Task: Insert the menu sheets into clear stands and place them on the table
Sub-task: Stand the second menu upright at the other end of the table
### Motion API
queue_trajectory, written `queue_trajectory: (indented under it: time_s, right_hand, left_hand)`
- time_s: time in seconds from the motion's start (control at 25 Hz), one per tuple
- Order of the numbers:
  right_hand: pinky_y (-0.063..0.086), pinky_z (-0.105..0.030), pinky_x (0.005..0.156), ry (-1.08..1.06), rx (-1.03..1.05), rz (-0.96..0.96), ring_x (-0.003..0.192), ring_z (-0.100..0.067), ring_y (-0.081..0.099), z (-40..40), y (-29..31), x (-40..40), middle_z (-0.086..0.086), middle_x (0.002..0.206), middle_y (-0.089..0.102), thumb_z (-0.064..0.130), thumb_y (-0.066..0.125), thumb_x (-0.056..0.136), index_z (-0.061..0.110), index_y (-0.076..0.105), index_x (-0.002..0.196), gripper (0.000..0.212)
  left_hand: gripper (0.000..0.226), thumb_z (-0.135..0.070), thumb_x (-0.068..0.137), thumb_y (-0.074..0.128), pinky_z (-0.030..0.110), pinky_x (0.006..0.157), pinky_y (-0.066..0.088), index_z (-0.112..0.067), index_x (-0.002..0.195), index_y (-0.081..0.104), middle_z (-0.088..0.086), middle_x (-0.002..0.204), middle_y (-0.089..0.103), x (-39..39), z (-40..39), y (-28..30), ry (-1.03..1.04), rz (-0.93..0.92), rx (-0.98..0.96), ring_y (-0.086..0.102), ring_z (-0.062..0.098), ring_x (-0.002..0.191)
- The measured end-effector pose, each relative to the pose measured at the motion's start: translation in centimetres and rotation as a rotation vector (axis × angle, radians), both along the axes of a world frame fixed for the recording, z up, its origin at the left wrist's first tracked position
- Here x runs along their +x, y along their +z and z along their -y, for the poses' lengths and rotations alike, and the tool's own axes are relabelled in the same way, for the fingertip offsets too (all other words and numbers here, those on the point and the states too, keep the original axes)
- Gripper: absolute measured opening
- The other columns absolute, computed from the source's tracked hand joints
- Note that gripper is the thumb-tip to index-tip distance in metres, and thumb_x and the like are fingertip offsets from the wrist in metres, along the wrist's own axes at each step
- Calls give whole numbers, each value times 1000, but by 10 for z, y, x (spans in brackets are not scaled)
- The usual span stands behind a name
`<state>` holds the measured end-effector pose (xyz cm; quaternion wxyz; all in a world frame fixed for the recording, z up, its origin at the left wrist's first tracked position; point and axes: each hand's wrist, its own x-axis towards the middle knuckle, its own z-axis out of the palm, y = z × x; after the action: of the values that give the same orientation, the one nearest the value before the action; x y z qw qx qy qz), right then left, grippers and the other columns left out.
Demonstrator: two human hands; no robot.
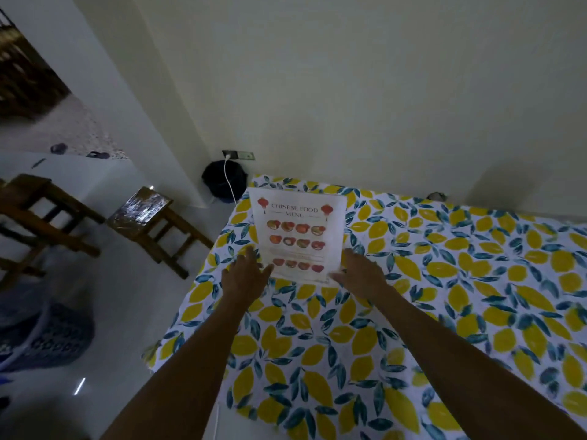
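Observation:
A clear stand holding a white "Chinese Food Menu" sheet point(297, 235) stands upright near the far left corner of the table point(444, 281), which wears a lemon-print cloth. My left hand point(246, 273) is at the stand's lower left edge with fingers spread, touching or just off it. At the lower right corner is my right hand point(360, 274), fingers loosely apart beside the base. Neither hand clearly grips the stand. Motion blur softens both hands.
The wall runs close behind the table. A dark bin point(224, 182) and a white cable point(229, 181) sit in the corner at the table's far left. Two wooden stools point(152, 217) point(41, 214) stand on the floor to the left, a patterned basket point(44, 338) nearer.

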<state>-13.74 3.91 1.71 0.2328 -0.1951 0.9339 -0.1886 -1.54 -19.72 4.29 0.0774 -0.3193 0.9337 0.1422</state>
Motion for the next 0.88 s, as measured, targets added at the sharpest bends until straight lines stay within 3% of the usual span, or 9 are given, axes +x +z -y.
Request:
queue_trajectory:
  time_s: [0.16,0.28,0.4,0.48,0.72,0.88]
  right_hand:
    - [48,-31,67,-116,-144,72,91,-29,66,13,-18,5,-8,99,67,33,66,87,14,50,124,45]
    - [36,-23,51,-124,-176,41,75,-26,63,13,-23,4,-1,73,59,23,58,94,10,61,107,19]
    - [49,-29,61,-119,-233,-10,74,-24,66,17,-19,-11,-8,83,71,21,60,93,10,64,111,22]
    - [47,-30,62,-123,-246,-50,73,-24,65,31,-9,-32,-10,85,72,21,59,93,8,65,109,21]
    - [50,-38,62,-125,-246,-188,78,-34,65,112,16,-115,-15,84,69,24,54,95,6,61,91,20]
    - [52,-43,66,-198,-183,-222,80,-37,64,164,18,-166,-19,84,69,25,57,93,4,60,87,23]
  left_hand:
    - [74,-39,85,70,45,90,52,-14,143,32,13,134,60,-26,27,-11,-9,-67,305,60,34,117]
    - [58,-28,86,71,35,87,49,-14,137,48,10,129,65,-39,38,-8,-30,-130,410,64,29,113]
    - [44,-24,88,69,27,69,45,-10,129,58,12,113,71,-50,54,-1,-103,-180,403,65,22,88]
    - [45,-23,87,71,26,67,45,-13,128,59,11,107,72,-65,70,8,-118,-224,424,63,18,80]
    - [47,-26,86,71,31,74,52,-26,131,57,-4,100,70,-156,159,28,-158,-328,515,68,16,89]
    - [46,-21,88,70,16,67,44,-17,132,56,-2,108,67,-219,212,19,-256,-336,497,62,12,91]
